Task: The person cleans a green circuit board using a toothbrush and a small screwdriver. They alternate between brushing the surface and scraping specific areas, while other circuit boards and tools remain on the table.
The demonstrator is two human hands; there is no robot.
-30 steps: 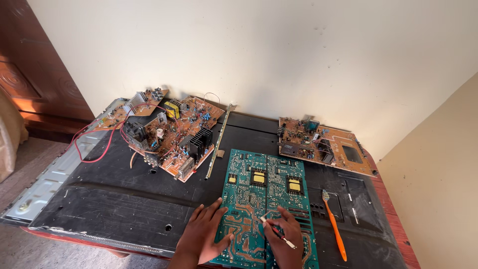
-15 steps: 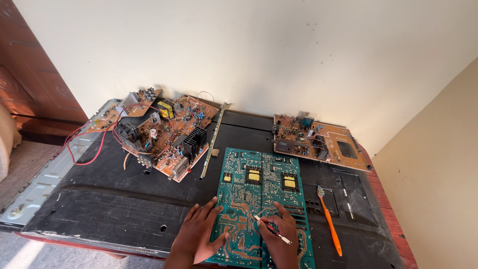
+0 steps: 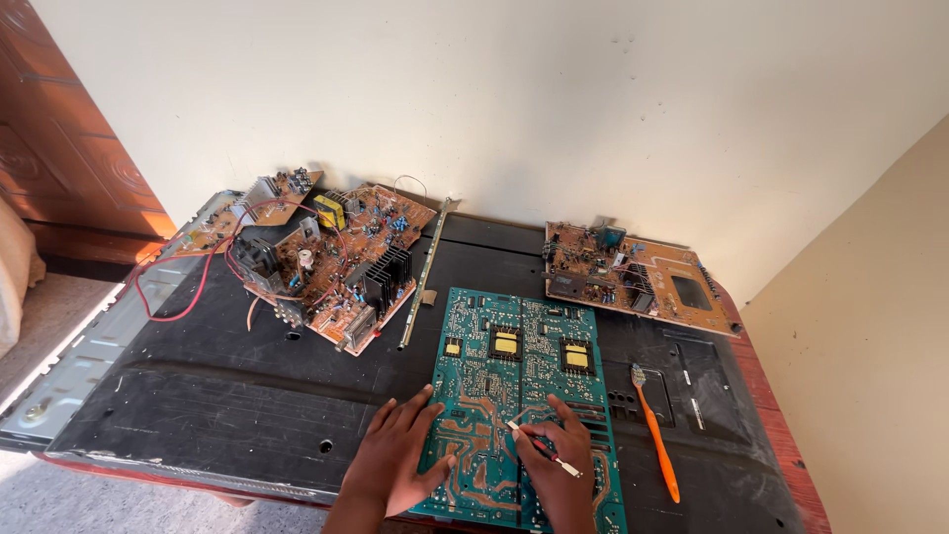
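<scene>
left hand (image 3: 395, 465) flat and open, pressing the green circuit board (image 3: 519, 396) at its 8 o'clock edge. right hand (image 3: 554, 465) pinched shut on a thin white-tipped stick (image 3: 539, 447), tip on the board's lower middle. judged: work in progress on the near half; far half appears untouched. board lies solder side up on the bench (image 3: 198, 396), long axis 6 to 12 o'clock. orange toothbrush (image 3: 654, 430) at 3 o'clock, idle.

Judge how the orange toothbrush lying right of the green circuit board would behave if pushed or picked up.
The orange toothbrush looks slim and plastic, so probably light and fairly stiff. It lies flat on the black panel, so a push would likely slide or spin it, not tip it. Its narrow handle may roll slightly. It lies apart from the right hand and the green circuit board.
</scene>
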